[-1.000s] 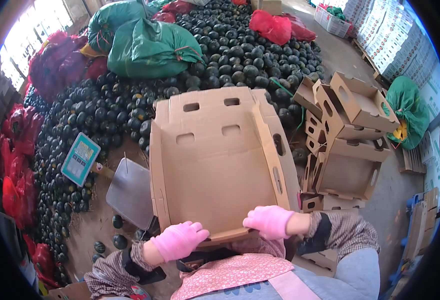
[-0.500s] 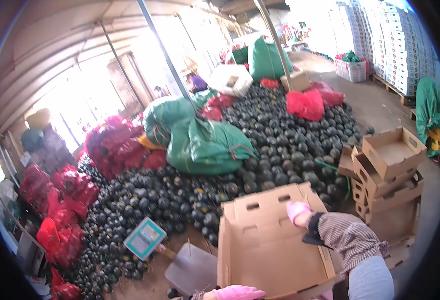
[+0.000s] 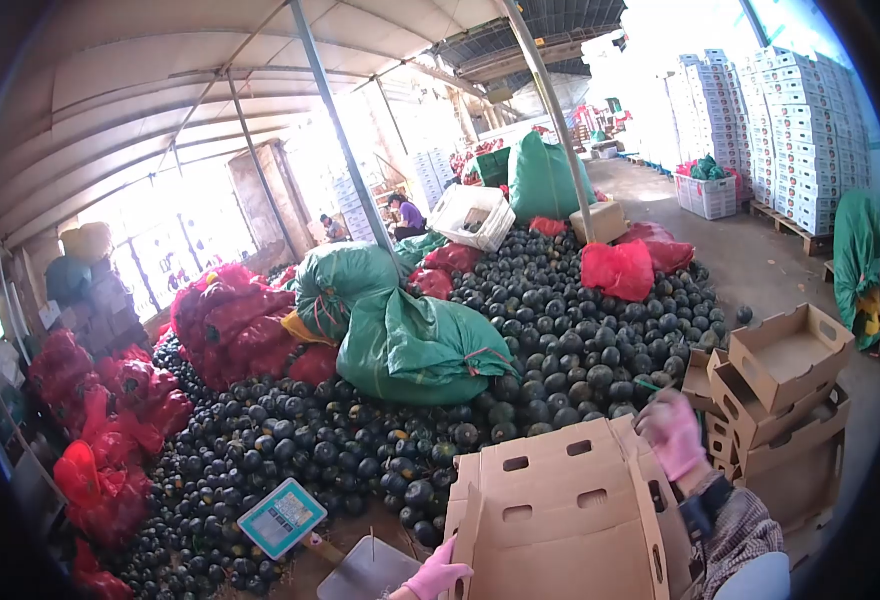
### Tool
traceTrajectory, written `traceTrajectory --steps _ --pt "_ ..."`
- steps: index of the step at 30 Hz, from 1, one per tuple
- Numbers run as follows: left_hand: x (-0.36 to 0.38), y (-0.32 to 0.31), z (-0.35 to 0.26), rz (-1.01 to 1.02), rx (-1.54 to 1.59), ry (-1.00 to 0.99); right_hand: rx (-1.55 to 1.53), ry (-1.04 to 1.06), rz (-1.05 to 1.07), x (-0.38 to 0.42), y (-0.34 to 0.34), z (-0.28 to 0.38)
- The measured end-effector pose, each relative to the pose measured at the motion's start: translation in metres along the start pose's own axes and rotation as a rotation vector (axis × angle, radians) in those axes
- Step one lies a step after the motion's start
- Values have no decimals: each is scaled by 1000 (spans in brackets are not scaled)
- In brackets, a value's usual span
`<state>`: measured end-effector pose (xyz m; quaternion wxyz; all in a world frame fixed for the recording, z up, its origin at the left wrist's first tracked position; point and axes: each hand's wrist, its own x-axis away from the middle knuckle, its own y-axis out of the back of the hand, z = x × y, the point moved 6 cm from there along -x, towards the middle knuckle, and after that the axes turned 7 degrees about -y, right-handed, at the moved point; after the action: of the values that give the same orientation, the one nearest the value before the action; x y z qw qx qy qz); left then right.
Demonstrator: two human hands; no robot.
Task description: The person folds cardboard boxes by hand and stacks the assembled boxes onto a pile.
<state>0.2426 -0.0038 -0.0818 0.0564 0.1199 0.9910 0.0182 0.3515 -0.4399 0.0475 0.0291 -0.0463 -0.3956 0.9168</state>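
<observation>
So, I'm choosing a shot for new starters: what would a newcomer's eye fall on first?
Probably the heap of dark round fruit sprawling across the middle, with a bulging green sack amid it near the centre. Then, towards the lower right, the open cardboard box between the pink-gloved left hand and right hand.

The cardboard tray (image 3: 560,560) is cut off below — print on the scale panel (image 3: 283,518) too small to read.

The left hand (image 3: 438,574) and right hand (image 3: 676,438) were gloved in pink, the right sleeve (image 3: 745,533) finely checked. Brown was shown by the box (image 3: 565,555) at lower centre, dark green by the fruits (image 3: 300,450), red by net bags (image 3: 115,505) at left.
</observation>
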Motion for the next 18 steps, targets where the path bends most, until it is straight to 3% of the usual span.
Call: traceTrajectory --steps 1,2,4,5,7,8,11,13,14,15,16,18 --pt "2 -2 -7 1 -75 -56 -67 -4 -186 9 4 15" --pt "3 -4 -15 -2 -151 -112 63 -60 -269 12 36 2" --pt "7 -6 -18 -22 -137 -92 518 -272 -47 26 73 -30" --pt "7 -7 -20 -20 -85 -62 815 -263 98 39 97 -53" --pt "6 -10 -21 11 20 14 1100 -174 344 68 103 -80" --pt "6 -12 -21 31 86 68 1086 -99 444 90 80 -82" --pt "5 -22 -14 73 469 382 1010 -369 546 104 33 -68" --pt "2 -26 -17 74 561 453 939 -438 452 110 36 -69" --pt "-4 -23 -28 128 394 296 906 -467 408 110 37 -70" --pt "-8 -20 -39 155 222 140 1020 -258 342 107 34 -62" --pt "-8 -22 -49 190 57 -13 1101 -253 219 107 37 -58" --pt "-6 -21 -52 -82 61 -59 1248 -249 -34 114 30 -47"
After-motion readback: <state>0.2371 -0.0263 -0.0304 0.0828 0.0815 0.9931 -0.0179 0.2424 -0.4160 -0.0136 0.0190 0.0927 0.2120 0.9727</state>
